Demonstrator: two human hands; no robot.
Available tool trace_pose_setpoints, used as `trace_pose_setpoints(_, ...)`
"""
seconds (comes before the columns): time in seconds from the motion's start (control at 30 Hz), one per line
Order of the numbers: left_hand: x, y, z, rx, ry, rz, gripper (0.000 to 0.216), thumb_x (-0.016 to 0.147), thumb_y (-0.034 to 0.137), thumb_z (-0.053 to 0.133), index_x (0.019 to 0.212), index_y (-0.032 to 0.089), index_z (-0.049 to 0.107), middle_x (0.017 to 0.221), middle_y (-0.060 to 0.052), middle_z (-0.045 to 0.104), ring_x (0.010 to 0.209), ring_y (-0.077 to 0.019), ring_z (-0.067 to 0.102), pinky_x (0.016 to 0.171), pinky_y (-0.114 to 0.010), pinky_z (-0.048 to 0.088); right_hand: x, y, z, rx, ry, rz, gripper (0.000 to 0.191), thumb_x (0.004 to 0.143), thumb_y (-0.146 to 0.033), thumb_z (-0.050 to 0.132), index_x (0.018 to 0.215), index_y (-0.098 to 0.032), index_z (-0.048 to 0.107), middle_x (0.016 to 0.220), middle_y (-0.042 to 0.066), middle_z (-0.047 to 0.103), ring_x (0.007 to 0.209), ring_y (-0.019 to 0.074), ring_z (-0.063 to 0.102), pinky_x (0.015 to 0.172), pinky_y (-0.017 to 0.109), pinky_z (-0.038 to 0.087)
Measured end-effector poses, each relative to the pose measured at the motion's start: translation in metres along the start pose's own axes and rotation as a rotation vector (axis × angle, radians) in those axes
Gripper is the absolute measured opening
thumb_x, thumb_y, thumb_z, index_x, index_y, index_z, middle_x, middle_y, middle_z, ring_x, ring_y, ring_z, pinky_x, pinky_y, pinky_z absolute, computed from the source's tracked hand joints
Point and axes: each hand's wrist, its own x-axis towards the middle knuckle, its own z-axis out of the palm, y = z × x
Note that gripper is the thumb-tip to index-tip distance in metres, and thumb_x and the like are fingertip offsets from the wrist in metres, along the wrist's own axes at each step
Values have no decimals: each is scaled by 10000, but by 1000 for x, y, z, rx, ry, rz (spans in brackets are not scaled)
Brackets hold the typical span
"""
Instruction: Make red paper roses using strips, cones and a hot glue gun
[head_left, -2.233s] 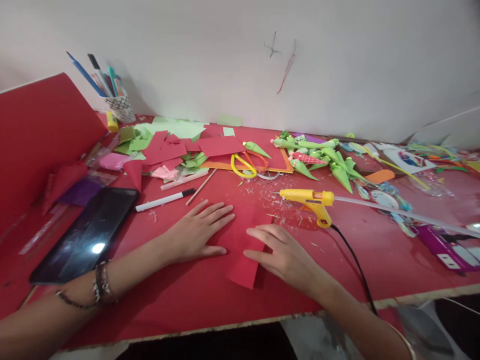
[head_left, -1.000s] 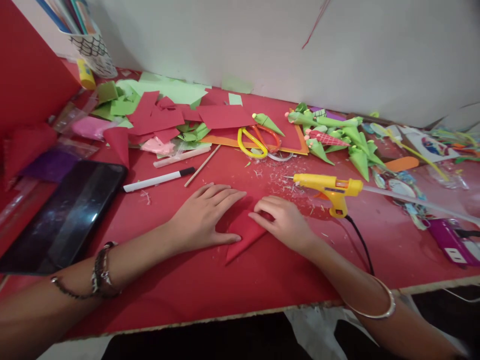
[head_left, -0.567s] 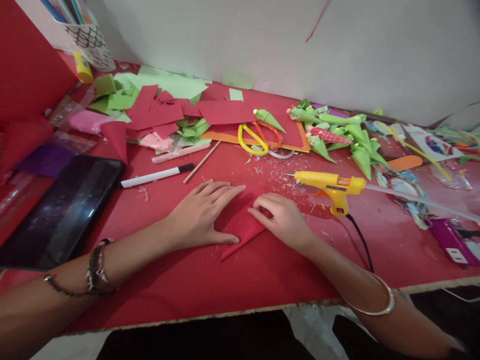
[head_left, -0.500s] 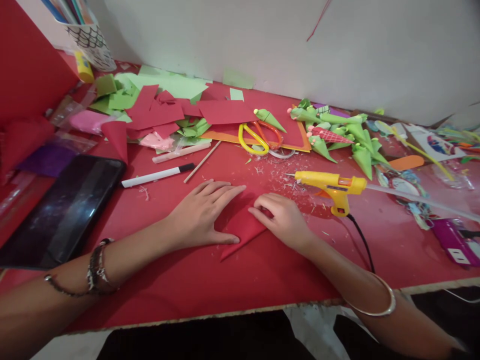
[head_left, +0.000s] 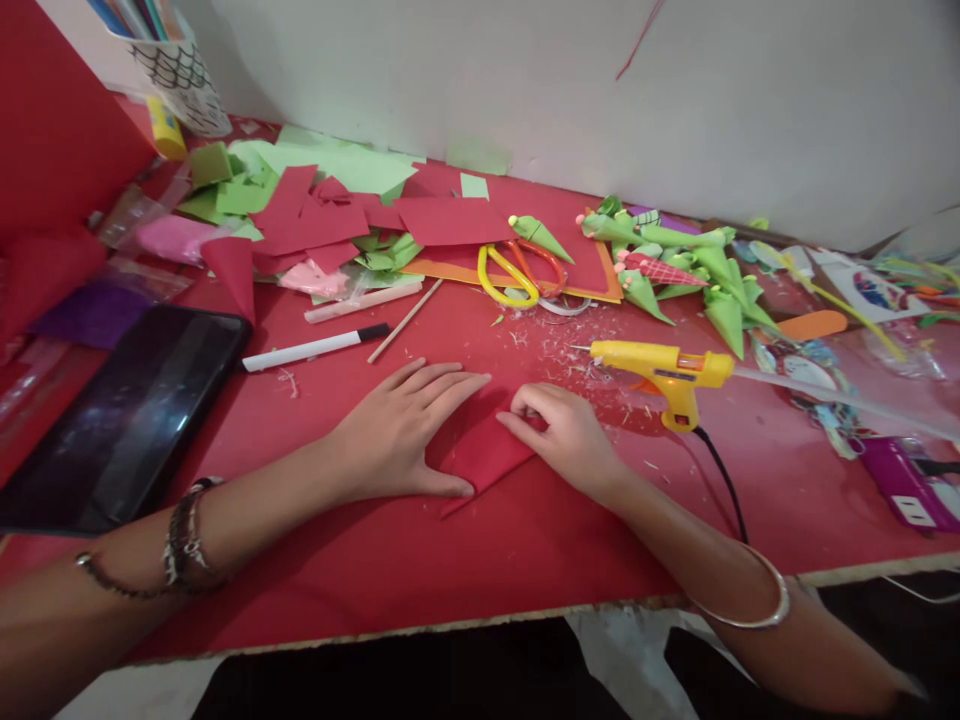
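Observation:
A red paper piece (head_left: 480,455), folded to a point toward me, lies on the red table (head_left: 390,560). My left hand (head_left: 397,430) rests flat on its left side with the fingers stretched out and the thumb along the lower edge. My right hand (head_left: 566,435) is curled, fingertips pressed down on the paper's right upper edge. A yellow glue gun (head_left: 664,372) lies just right of my right hand, its black cord running to the table's front edge.
A dark tablet (head_left: 120,420) lies at the left. A white marker (head_left: 315,347) and a thin wooden stick (head_left: 405,320) lie behind my left hand. Scissors (head_left: 514,272), red and green paper scraps (head_left: 322,215), green paper cones (head_left: 690,280) and a pen cup (head_left: 184,75) crowd the back.
The flat red sheet has been folded into a pointed shape. My right hand went from flat and open to curled on the paper's edge. The camera view dipped and moved closer.

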Motion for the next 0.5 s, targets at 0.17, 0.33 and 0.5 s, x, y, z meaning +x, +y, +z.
trace_pose_setpoints(0.17,-5,2,-1,21,-15,6,907,645,667,493,1342,153,223,1351,-106,356,1240,-257,297,1045,-411,175,0,0,0,7,13,-15,205,827,-265,488,648,-180,434,634,-20,486,611,108,451,589,217,317)
trace_pose_setpoints(0.33,-11,4,0,12,-20,8,891,658,642,499,1355,175,198,1383,-99,305,1242,-256,299,1048,-417,174,0,-1,-1,3,15,-20,204,823,-253,494,644,-180,429,624,-24,471,599,105,439,577,215,306)
trace_pose_setpoints(0.5,-16,6,-2,23,-65,49,748,717,588,485,1338,242,253,1409,-46,273,1262,-241,274,1057,-432,151,0,0,0,1,14,-22,203,827,-259,487,648,-181,429,630,-24,469,604,105,437,578,217,306)
